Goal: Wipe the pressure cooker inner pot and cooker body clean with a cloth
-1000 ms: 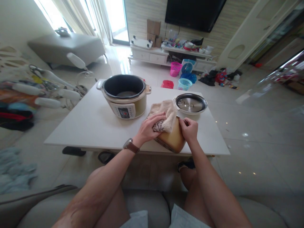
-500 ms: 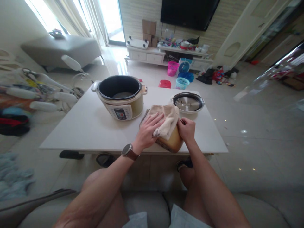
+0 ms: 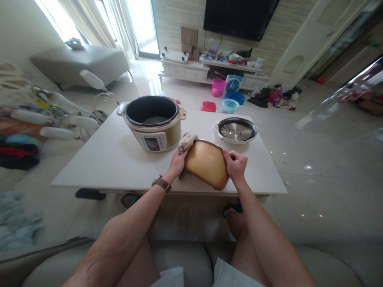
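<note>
A gold-coloured pot (image 3: 206,161) is tilted over the near part of the white table (image 3: 98,167), its outer wall turned up toward me and its rim at the far side. My right hand (image 3: 236,164) is closed on the pot's right edge. At the pot's left side, my left hand (image 3: 177,162) is closed on a bunched beige cloth (image 3: 187,142), which lies against the rim. The fingertips of that hand are partly hidden. Just beyond, to the left, stands an electric cooker (image 3: 167,137) without its lid, dark inside. The round lid (image 3: 236,130) rests inner side up at the right.
Across the floor are a pink basket (image 3: 218,87), a light blue basket (image 3: 230,105) and a red tub (image 3: 208,106). A cluttered low cabinet (image 3: 182,71) stands by the far wall. A floor-standing frame with white padded arms (image 3: 91,79) is left of the table.
My left hand has slid the cloth from the top of the pot to its left side, uncovering the gold wall. My right hand stays on the right edge.
</note>
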A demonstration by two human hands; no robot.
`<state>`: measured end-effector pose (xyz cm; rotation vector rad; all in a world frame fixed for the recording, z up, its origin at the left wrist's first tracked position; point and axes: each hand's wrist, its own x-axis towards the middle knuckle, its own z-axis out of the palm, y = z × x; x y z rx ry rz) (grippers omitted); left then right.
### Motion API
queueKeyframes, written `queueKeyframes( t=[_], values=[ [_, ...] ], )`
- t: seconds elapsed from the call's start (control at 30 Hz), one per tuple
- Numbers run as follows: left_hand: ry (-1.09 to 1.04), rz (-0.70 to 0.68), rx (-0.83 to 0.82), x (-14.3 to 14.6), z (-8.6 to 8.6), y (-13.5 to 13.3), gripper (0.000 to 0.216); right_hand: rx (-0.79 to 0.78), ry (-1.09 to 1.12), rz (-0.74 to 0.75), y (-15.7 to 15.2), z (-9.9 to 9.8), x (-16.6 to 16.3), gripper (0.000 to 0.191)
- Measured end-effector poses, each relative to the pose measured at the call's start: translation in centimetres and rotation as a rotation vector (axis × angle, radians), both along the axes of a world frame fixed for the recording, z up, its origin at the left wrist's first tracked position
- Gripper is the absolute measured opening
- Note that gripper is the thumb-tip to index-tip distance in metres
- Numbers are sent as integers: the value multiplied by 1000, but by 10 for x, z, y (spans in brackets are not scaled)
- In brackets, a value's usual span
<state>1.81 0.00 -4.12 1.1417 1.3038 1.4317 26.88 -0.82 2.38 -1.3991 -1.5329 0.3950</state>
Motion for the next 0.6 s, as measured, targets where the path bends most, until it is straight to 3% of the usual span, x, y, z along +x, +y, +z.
queueKeyframes(
  t=[0.27, 0.43, 0.53, 0.6],
  values=[
    [267, 16, 220, 9, 28, -22, 55, 22, -237, 55, -6, 23, -8, 52],
    [517, -73, 383, 25, 37, -42, 64, -46, -186, -35, -4, 26, -1, 71],
    [501, -126, 432, 28, 35, -43, 68, -70, -118, -41, 1, 20, 6, 76],
    [370, -82, 370, 29, 27, -36, 66, -66, -83, -39, 5, 16, 10, 76]
  ],
)
